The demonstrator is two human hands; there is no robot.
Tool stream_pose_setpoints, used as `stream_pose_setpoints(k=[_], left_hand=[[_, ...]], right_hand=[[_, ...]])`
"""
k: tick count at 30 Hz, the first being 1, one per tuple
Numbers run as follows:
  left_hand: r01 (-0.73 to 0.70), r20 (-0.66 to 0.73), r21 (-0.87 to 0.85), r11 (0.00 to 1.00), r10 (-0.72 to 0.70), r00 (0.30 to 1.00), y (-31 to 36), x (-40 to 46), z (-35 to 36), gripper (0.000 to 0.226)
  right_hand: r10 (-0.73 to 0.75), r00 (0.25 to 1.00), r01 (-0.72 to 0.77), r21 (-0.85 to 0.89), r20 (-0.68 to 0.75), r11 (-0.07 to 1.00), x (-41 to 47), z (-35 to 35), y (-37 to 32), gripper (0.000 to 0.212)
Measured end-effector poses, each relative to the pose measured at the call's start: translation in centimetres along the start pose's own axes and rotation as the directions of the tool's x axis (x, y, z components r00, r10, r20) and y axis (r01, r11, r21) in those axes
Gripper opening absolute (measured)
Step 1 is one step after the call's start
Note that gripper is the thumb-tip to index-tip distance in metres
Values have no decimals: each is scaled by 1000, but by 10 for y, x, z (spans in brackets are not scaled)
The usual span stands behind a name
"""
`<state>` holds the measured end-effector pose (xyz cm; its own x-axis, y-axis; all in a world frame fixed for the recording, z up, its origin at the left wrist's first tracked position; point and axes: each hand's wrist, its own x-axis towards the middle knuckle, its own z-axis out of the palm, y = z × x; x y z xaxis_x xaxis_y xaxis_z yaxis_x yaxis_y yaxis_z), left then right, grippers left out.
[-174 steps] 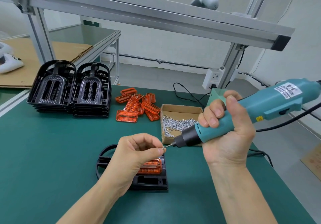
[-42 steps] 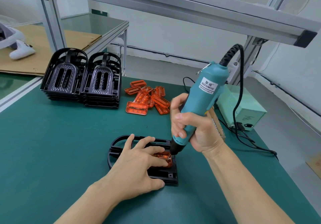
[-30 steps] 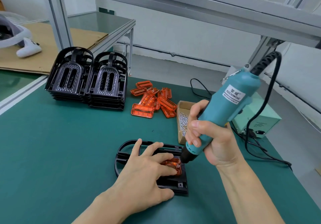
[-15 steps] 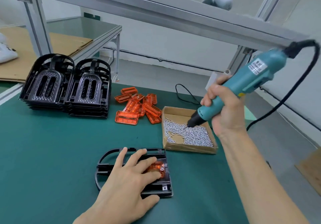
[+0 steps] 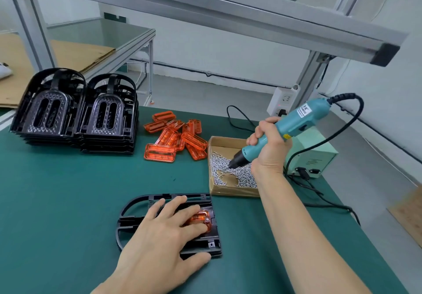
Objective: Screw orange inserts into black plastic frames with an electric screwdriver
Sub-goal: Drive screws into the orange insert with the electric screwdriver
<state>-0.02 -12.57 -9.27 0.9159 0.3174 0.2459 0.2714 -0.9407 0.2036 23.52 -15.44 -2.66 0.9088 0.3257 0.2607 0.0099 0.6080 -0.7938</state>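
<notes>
A black plastic frame (image 5: 137, 204) lies flat on the green mat near me. An orange insert (image 5: 202, 217) sits in its right part. My left hand (image 5: 164, 236) lies flat over the frame with spread straight fingers, pressing on the insert. My right hand (image 5: 269, 147) grips the teal electric screwdriver (image 5: 294, 122), tilted down to the left. Its bit tip touches the pile of small silver screws (image 5: 237, 175) in the cardboard box (image 5: 233, 191).
Two stacks of black frames (image 5: 73, 115) stand at the back left. A heap of loose orange inserts (image 5: 175, 138) lies behind the box. A pale green power unit (image 5: 319, 156) with cables sits at the right edge. An aluminium beam (image 5: 205, 13) runs overhead.
My right hand lifted the screwdriver off the insert and swung it right into the screw box, where the tip now dips among the screws. My left hand stayed pressed on the frame.
</notes>
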Motion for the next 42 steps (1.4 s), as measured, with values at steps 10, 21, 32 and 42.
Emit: stream_pose_setpoints(k=[10, 21, 32, 42], left_hand=[[3, 4, 26, 1000, -3, 1000, 0, 0, -1, 44], [15, 5, 15, 1000, -15, 1000, 1, 0, -2, 43], [17, 25, 2, 1000, -17, 1000, 1, -1, -3, 44], [30, 10, -49, 998, -29, 1000, 5, -2, -8, 43]], right_hand=[[50, 999, -50, -42, -15, 998, 4, -1, 10, 17], [91, 996, -92, -40, -26, 995, 3, -3, 10, 17], [112, 993, -112, -13, -23, 994, 0, -3, 5, 17], [62, 998, -62, -49, -6, 997, -2, -13, -8, 19]])
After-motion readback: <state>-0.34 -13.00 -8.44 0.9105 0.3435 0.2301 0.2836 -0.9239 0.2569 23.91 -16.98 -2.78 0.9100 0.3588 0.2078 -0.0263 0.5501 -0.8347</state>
